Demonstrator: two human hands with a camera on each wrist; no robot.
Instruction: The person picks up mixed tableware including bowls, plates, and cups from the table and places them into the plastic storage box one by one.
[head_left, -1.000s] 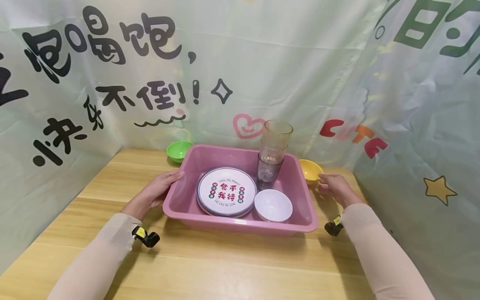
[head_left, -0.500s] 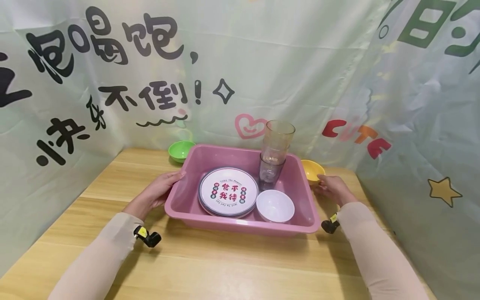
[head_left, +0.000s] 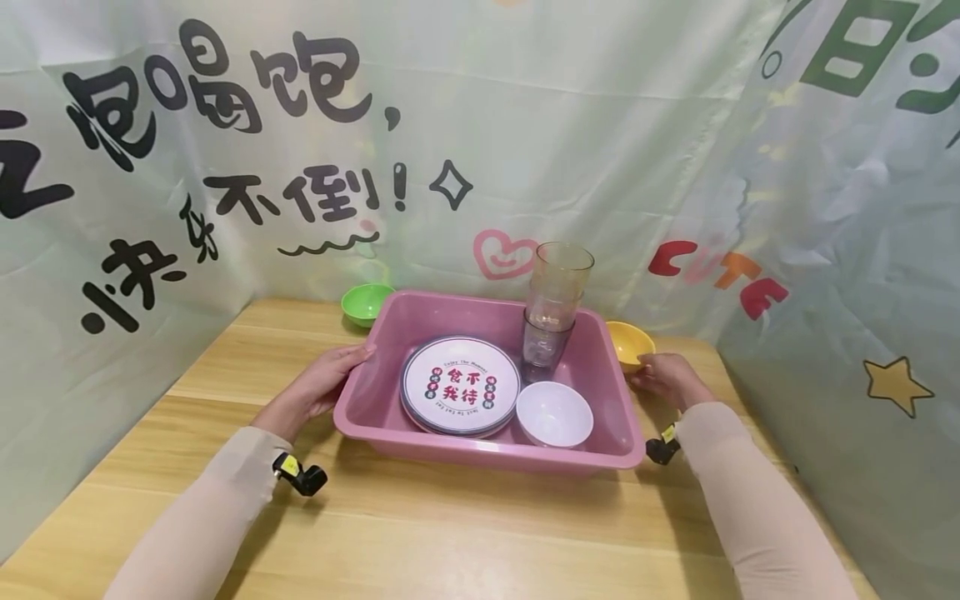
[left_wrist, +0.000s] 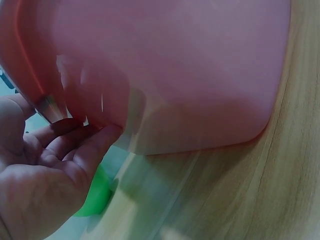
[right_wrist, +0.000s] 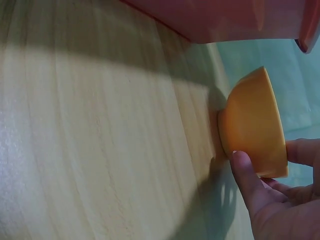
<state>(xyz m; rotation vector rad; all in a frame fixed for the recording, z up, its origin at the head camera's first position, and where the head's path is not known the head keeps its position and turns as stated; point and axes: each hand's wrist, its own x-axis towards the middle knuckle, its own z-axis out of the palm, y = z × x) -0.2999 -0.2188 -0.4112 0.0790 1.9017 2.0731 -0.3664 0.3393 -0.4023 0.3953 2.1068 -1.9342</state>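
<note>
A pink plastic basin (head_left: 487, 457) stands on the wooden table. Inside it are a stack of round plates (head_left: 460, 385) with red lettering, a white bowl (head_left: 555, 414) and a tall stack of clear and grey tumblers (head_left: 551, 312). My left hand (head_left: 322, 383) grips the basin's left rim, fingertips against the outer wall below it in the left wrist view. On the basin's right, my right hand (head_left: 671, 381) pinches a yellow bowl (right_wrist: 252, 127), thumb on its outer side and another finger at the rim. The bowl's base is close to the tabletop.
A green bowl (head_left: 365, 304) sits behind the basin's left back corner. Printed cloth (head_left: 420, 100) hangs behind and at both sides of the table (head_left: 420, 533). The tumbler stack rises well above the basin rim.
My right hand has moved slightly left, closer in on the yellow bowl. My left hand stays at the basin rim. The whole scene has shifted a little to the right in view.
</note>
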